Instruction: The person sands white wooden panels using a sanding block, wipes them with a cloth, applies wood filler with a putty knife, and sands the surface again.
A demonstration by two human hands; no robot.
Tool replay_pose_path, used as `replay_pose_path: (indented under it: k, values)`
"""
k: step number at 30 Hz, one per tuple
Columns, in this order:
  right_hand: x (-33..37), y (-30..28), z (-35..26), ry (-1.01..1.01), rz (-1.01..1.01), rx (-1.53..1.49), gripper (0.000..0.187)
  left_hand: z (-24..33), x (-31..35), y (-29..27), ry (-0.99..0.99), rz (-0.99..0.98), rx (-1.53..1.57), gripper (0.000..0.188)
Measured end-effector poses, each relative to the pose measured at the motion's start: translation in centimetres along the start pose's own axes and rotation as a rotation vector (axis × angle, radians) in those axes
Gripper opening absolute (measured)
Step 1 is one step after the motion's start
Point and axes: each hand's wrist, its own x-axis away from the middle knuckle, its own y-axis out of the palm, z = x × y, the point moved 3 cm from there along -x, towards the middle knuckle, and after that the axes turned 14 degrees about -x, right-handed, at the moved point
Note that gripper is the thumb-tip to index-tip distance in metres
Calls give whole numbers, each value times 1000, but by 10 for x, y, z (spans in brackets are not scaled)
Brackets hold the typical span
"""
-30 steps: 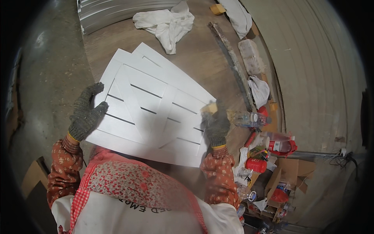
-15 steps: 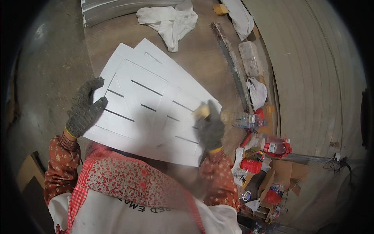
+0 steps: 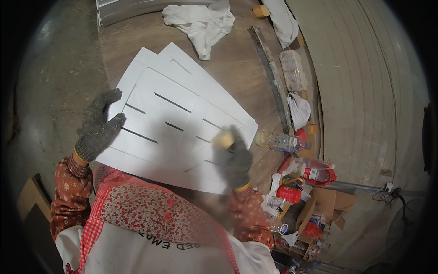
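Two overlapping white panels (image 3: 137,102) with dark slots and pressed lines lie slightly fanned in front of me. At the left edge of the upper one rests my left hand (image 3: 96,125), in a dark grey knit glove, thumb and fingers apart on the panel's edge. My right hand (image 3: 238,162), gloved alike and smeared by motion, is closed round a pale yellow sponge-like block (image 3: 223,140) over the right part of the panels. How firmly the block meets the surface cannot be seen.
The panels lie on a brown wooden table (image 3: 137,34). Beyond them are a white cloth (image 3: 203,23) and a worn dark strip (image 3: 271,71). Plastic bottles (image 3: 285,141), a red container (image 3: 288,194) and an open cardboard box (image 3: 326,203) stand at the right.
My right hand has moved a little to the left across the panels with the yellow block. My left hand has stayed at the panel's edge.
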Motion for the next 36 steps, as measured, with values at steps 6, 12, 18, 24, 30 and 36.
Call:
replay_pose_path:
  k: [6,12,18,24,30,36]
  values:
    - [-15,-13,26,-138,105,175,38,-1,3,0,-22,5,114,51]
    - [-31,-63,73,313,395,-717,37,-4,1,7,14,14,111,50]
    - [-25,-83,98,513,477,-1076,16,-1,1,1,-48,-25,17,49]
    - [-13,-90,132,644,335,-1062,26,-4,0,5,-27,-14,68,48]
    - [-23,-77,103,364,348,-818,25,-2,0,4,-73,-31,30,49]
    - [-34,-90,93,242,274,-180,39,-4,1,5,-26,-1,73,48]
